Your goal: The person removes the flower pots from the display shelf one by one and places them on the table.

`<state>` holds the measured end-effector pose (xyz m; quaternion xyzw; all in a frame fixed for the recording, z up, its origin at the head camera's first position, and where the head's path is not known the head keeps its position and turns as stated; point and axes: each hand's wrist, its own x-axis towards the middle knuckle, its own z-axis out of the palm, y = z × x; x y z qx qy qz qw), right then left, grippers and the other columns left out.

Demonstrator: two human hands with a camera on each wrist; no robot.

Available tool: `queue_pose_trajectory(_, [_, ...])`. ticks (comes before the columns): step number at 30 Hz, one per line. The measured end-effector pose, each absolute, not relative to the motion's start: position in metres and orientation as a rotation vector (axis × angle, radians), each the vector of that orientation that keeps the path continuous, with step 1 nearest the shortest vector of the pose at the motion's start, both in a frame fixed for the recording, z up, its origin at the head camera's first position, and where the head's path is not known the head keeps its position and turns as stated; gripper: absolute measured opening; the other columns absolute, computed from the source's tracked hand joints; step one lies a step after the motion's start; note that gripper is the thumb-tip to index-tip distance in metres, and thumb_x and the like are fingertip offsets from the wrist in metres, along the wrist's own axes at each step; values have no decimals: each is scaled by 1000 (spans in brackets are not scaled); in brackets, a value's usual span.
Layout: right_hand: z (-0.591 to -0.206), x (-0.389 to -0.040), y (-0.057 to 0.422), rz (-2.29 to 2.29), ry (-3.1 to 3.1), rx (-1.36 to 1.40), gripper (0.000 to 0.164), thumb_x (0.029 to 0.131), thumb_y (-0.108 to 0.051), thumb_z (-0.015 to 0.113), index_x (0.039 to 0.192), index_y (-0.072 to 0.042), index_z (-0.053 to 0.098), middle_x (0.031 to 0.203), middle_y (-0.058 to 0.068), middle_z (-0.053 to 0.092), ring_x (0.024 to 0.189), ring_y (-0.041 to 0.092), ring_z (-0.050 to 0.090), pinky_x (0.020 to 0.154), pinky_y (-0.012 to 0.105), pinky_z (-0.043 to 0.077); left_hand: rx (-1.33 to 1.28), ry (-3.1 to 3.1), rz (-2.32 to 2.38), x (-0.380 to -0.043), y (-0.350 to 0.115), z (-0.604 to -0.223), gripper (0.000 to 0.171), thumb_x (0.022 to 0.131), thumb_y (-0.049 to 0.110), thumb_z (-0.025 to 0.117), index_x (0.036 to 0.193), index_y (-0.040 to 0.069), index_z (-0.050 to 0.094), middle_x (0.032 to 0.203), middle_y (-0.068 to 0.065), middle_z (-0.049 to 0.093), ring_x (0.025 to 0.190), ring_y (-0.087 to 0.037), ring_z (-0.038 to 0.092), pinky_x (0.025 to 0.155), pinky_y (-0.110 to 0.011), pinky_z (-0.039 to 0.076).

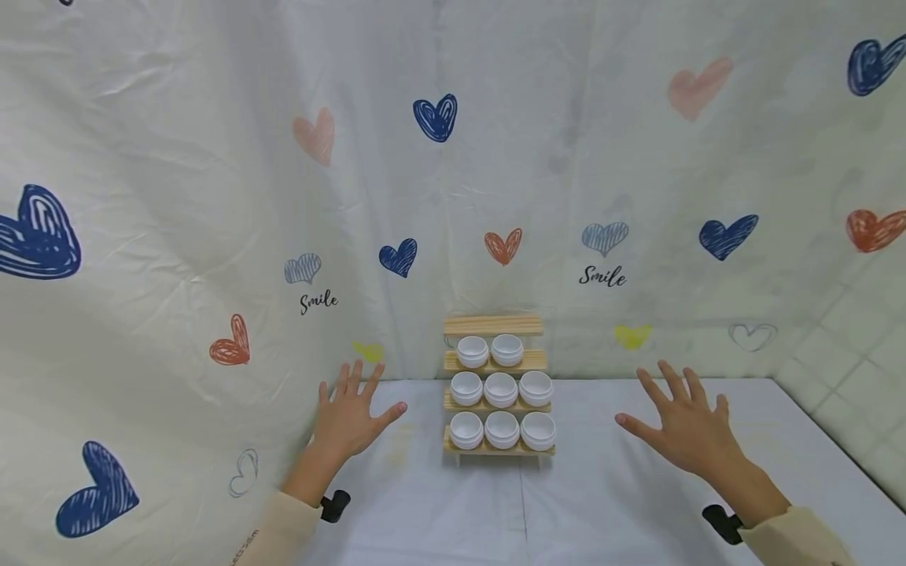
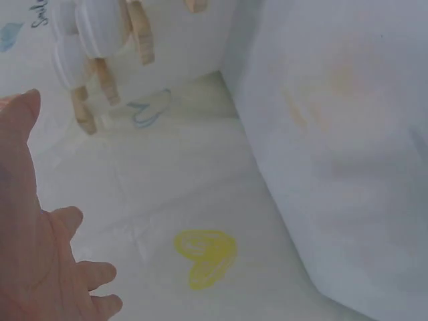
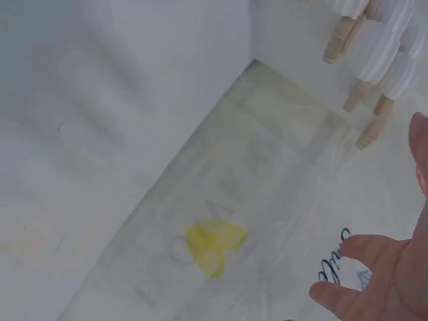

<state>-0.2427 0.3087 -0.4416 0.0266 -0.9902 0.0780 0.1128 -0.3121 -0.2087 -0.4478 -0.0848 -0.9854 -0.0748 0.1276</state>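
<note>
A small wooden tiered rack (image 1: 494,325) stands on the white-covered table, its top step bare. Several round white jars (image 1: 502,430) sit on the three lower steps: two on the upper one, three on each of the others. To the left of the rack my left hand (image 1: 349,420) is held up, fingers spread, touching nothing. On the other side my right hand (image 1: 688,428) mirrors it, also spread and holding nothing. Both wrist views catch part of the rack's steps and white jars (image 2: 100,27), apart from the fingers.
Behind the table (image 1: 425,519) hangs a pale curtain (image 1: 524,157) printed with hearts and the word "Smile". A tiled wall (image 1: 863,393) runs along the right side. Each wrist carries a black strap mount (image 1: 336,506).
</note>
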Motion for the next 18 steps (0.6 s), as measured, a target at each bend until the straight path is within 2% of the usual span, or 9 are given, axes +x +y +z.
queue_pose_trajectory(5, [-445, -241, 288, 214, -2862, 98, 97, 89, -75, 55, 155, -6, 38, 157, 31, 29, 137, 62, 28, 102, 89, 23, -277, -2839, -300, -310, -194, -464, 95, 88, 83, 45, 163, 28, 29, 169, -18, 24, 157, -44, 15, 121, -78, 10])
queue_pose_trajectory(11, [-446, -243, 267, 370, -2765, 185, 84, 90, -59, 69, 150, -5, 46, 149, 30, 40, 127, 60, 43, 96, 81, 38, -298, -2838, -483, -308, -177, -483, 93, 87, 84, 46, 163, 33, 26, 170, -15, 23, 158, -43, 12, 118, -81, 11])
queue_pose_trajectory(14, [-443, -249, 260, 499, -2734, 218, 76, 90, -50, 73, 147, -5, 49, 144, 29, 45, 124, 58, 46, 92, 78, 42, -296, -2800, -605, -308, -170, -493, 89, 89, 78, 52, 162, 34, 26, 169, -13, 26, 157, -44, 15, 115, -83, 15])
queue_pose_trajectory(18, [-441, -259, 251, 699, -2711, 229, 69, 92, -41, 74, 145, -4, 51, 142, 29, 49, 125, 52, 48, 95, 74, 46, -303, -2684, -833, -307, -162, -503, 81, 94, 65, 59, 161, 28, 32, 164, -15, 35, 153, -45, 24, 114, -79, 24])
